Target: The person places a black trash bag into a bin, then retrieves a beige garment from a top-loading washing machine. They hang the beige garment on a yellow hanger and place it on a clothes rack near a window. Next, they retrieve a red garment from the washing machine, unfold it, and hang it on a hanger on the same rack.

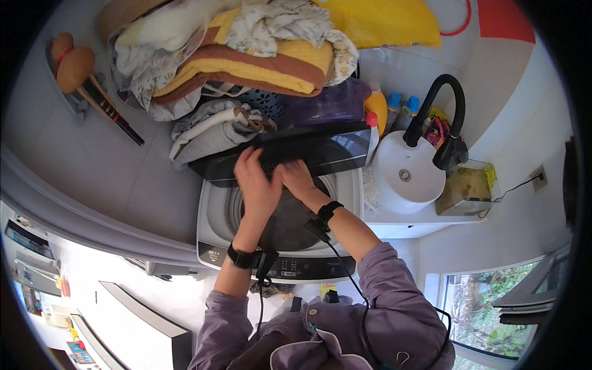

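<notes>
A top-loading Haier washing machine (282,269) stands before me, its dark glossy lid (340,147) raised and the round drum (296,226) exposed. My left hand (256,182) is over the drum opening with its blurred fingers apart, in front of the lid; I see nothing in it. My right hand (298,179) is bent close beside it, near the lid's lower edge. Its fingertips are partly hidden, so whether it grips anything is unclear. A small dark dotted patch (269,167) shows between the hands. Each wrist wears a black strap with a cable.
Folded grey cloths (217,134) and a yellow-brown quilt (259,64) are piled behind the lid. To the right are a white round basin (402,189), a black faucet (458,101), bottles (394,104) and a small glass tank (465,189). Gourds (74,69) hang at left.
</notes>
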Motion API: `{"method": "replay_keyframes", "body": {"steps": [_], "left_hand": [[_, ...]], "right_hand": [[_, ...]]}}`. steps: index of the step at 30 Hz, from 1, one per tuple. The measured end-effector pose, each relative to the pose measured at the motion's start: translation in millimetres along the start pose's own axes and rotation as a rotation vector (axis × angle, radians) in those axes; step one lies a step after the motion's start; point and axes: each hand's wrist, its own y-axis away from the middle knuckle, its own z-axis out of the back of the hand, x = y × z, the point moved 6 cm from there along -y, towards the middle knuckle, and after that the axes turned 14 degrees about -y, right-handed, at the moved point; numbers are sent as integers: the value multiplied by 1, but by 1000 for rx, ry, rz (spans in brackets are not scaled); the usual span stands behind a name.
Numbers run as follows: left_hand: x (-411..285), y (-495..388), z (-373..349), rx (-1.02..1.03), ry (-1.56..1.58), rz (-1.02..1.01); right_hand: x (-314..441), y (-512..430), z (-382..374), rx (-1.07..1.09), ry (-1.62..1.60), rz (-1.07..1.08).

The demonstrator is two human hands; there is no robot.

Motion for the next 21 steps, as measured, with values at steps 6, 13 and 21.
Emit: {"method": "replay_keyframes", "body": {"steps": [6,13,21], "left_hand": [[-104,-102,-43,209,127,-418],[-184,-148,-108,71,-256,-473],[-231,-178,-97,376,-203,-517]], "right_hand": [[14,24,59,-121,-149,133],[-10,87,174,-335,-486,-34],[-80,184,190,-412,-551,-335]]}}
